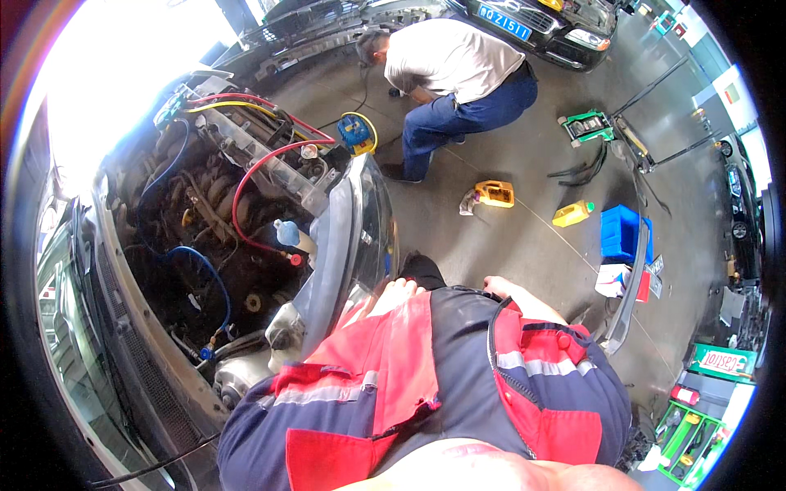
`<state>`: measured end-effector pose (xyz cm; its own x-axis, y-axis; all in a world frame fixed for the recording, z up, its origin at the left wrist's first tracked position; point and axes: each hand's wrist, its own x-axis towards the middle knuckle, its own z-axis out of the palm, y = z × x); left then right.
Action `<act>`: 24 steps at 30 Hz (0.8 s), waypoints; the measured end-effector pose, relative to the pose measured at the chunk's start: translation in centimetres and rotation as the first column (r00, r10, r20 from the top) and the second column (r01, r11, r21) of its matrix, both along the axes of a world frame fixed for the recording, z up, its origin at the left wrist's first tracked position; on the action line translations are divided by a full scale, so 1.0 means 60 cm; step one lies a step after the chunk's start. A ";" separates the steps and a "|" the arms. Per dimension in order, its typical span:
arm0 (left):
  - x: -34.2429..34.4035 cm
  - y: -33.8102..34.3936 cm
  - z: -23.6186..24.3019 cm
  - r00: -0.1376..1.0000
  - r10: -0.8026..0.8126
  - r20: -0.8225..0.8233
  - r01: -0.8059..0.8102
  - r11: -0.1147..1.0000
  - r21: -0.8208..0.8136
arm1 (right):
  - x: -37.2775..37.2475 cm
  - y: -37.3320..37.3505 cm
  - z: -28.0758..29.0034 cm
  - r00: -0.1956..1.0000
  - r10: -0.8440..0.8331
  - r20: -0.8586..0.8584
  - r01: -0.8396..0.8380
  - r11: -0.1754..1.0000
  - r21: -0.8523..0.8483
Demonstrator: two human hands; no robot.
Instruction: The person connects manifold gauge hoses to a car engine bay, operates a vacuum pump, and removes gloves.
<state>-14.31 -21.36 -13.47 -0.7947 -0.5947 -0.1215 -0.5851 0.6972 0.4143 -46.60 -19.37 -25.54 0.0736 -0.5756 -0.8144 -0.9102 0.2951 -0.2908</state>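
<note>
My left hand point(399, 292) is low beside the car's headlight point(372, 233), partly covered by my red and navy jacket. Some knuckles show, but most of its fingers are hidden. At the other side of my body, my right hand point(498, 285) shows just past the jacket edge, its fingers mostly out of sight. I see nothing held in either hand. To my left lies the open engine bay point(205, 221), with a red hose point(243, 190) and a blue hose point(214, 278) running across it. The red hose ends at a red coupler, the blue one at a blue coupler.
A co-worker point(458, 74) bends over near a blue pump-like unit point(355, 131). On the floor are an orange jug point(494, 194), a yellow bottle point(573, 213), a blue bin point(624, 233) and a green floor jack point(587, 127). Another car point(557, 29) stands at the far side.
</note>
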 end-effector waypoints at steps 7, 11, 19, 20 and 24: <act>0.004 0.001 -0.004 1.000 0.014 -0.011 -0.014 1.000 0.007 | 0.021 -0.009 0.043 1.000 -0.004 -0.014 0.004 1.000 0.016; 0.001 -0.002 -0.002 1.000 -0.006 -0.004 0.007 1.000 0.015 | 0.002 -0.003 0.011 1.000 0.012 0.011 -0.011 1.000 -0.020; 0.002 0.004 -0.003 1.000 0.022 -0.014 -0.022 0.999 -0.033 | 0.001 -0.001 0.006 0.999 0.025 0.021 -0.024 0.998 -0.049; 0.002 0.003 0.000 1.000 0.015 -0.019 -0.015 0.999 -0.034 | -0.001 -0.001 0.003 0.999 0.007 0.040 -0.005 0.999 -0.045; -0.003 -0.003 0.021 0.994 -0.008 0.108 -0.001 0.997 0.078 | -0.010 0.003 -0.018 0.999 -0.004 0.053 0.008 0.997 -0.072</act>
<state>-14.50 -21.55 -12.24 -0.7764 -0.5774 -0.2526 -0.6270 0.6672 0.4021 -47.21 -19.17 -26.60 0.1121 -0.6330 -0.7660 -0.8911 0.2771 -0.3594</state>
